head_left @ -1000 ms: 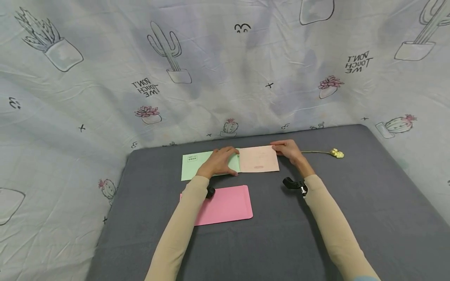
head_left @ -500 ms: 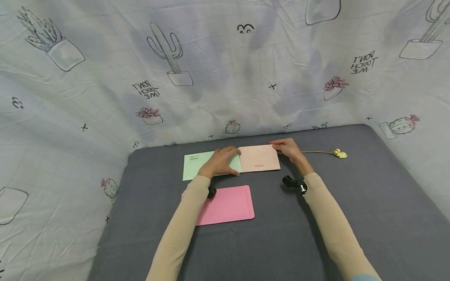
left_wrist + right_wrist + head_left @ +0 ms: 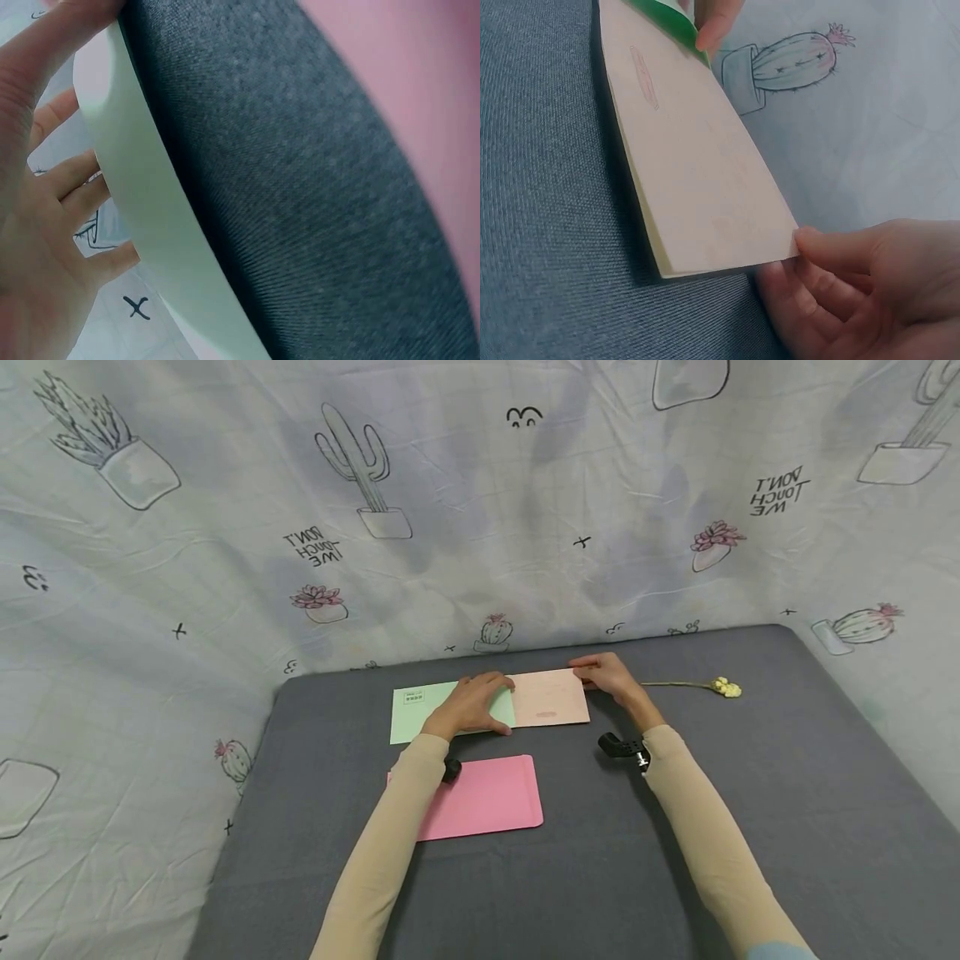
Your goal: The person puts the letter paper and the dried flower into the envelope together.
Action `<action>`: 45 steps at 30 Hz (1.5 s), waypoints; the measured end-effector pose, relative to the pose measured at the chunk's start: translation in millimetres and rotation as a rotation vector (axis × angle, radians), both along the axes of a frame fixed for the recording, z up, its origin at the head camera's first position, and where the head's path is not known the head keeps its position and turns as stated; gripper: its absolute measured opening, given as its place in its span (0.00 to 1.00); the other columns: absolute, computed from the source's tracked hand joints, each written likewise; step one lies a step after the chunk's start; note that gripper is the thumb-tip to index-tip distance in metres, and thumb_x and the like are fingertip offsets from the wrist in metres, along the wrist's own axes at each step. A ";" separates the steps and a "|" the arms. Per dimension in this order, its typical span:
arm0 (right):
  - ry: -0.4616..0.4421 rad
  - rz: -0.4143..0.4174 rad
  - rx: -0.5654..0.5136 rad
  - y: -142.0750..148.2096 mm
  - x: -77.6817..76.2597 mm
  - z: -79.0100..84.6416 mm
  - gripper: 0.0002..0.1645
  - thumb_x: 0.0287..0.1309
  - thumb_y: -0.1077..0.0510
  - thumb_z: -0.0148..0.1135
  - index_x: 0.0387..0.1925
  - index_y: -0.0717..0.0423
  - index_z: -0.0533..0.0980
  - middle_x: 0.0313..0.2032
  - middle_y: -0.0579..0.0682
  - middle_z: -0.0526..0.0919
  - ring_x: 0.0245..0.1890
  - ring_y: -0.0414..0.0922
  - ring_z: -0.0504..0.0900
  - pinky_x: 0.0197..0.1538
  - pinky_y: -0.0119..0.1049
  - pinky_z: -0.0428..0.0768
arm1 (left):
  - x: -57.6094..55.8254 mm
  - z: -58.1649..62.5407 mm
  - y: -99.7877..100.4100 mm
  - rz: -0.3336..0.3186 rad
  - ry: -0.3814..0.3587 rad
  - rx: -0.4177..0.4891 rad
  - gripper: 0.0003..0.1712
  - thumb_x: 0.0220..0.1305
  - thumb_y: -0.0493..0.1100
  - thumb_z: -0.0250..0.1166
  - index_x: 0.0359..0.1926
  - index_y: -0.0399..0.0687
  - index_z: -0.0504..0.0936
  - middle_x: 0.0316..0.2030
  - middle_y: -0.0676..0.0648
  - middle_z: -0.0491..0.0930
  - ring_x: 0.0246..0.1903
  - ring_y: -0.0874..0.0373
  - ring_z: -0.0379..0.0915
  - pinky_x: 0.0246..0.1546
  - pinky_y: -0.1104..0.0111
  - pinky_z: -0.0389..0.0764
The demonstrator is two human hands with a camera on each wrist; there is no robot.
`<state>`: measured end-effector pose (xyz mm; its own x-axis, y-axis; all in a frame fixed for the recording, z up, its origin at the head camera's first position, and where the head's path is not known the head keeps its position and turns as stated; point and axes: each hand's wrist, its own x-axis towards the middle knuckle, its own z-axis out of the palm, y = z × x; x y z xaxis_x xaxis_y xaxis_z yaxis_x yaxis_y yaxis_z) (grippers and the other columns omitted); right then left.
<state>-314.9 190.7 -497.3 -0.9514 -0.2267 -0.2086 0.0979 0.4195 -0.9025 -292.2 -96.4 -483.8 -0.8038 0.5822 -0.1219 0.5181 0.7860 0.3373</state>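
Observation:
A light green envelope lies at the back of the table in the head view, printed lettering at its upper left. My left hand grips it across its right end, thumb at the near edge and fingers along the far edge. Out of its right mouth sticks a peach card, the inner part hidden inside. The right wrist view shows the card's layered end and the envelope's green edge over it. Thumb and fingers of my right hand pinch the card's far right corner.
A pink envelope lies nearer on the grey table, partly beneath the left forearm. To the right of the right hand is a yellow flower on a thin stem. A cactus-print cloth rises behind.
My right hand has moved slightly left with the card, and a shorter length of card shows outside the green envelope. My left hand stays in place on the envelope.

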 end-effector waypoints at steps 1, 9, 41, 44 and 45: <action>-0.001 -0.004 -0.004 0.3 0.7 0.5 0.24 0.73 0.61 0.49 0.64 0.71 0.67 0.60 0.70 0.72 0.57 0.62 0.75 0.57 0.50 0.77 | 0.0 -0.4 0.5 -0.003 0.003 0.002 0.44 0.47 0.61 0.77 0.63 0.57 0.70 0.67 0.50 0.66 0.68 0.55 0.59 0.69 0.49 0.54; -0.063 -0.033 -0.063 6.8 7.9 6.2 0.28 0.73 0.59 0.50 0.66 0.73 0.63 0.57 0.72 0.73 0.47 0.53 0.82 0.52 0.43 0.81 | -0.3 -5.3 -0.2 0.001 0.014 0.002 0.43 0.47 0.62 0.77 0.63 0.58 0.70 0.67 0.50 0.65 0.69 0.56 0.58 0.69 0.48 0.53; -0.025 -0.242 -0.076 -27.3 21.2 -0.2 0.17 0.64 0.66 0.61 0.49 0.76 0.78 0.43 0.69 0.83 0.23 0.33 0.82 0.32 0.27 0.83 | -0.7 -2.9 -2.1 -0.025 -0.014 -0.018 0.44 0.48 0.61 0.76 0.64 0.56 0.70 0.70 0.48 0.62 0.70 0.55 0.56 0.69 0.48 0.53; -0.008 -0.264 -0.068 -35.2 20.6 -1.1 0.15 0.63 0.66 0.63 0.47 0.75 0.79 0.41 0.68 0.84 0.22 0.33 0.82 0.32 0.27 0.83 | -1.5 -1.4 -3.1 -0.020 -0.019 -0.020 0.44 0.48 0.62 0.76 0.64 0.57 0.70 0.69 0.48 0.63 0.70 0.55 0.56 0.69 0.48 0.54; -0.004 -0.265 -0.062 -37.3 20.6 -1.1 0.15 0.62 0.66 0.63 0.47 0.75 0.79 0.40 0.67 0.84 0.22 0.33 0.82 0.32 0.27 0.83 | -1.8 -1.2 -3.3 -0.020 -0.024 -0.021 0.43 0.48 0.62 0.76 0.64 0.57 0.70 0.69 0.48 0.63 0.70 0.55 0.56 0.69 0.48 0.54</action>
<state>-294.4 153.4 -498.4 -0.9784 0.0178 -0.2062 0.2008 0.3229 -0.9249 -294.1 -99.7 -485.1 -0.7886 0.5955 -0.1533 0.5260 0.7824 0.3335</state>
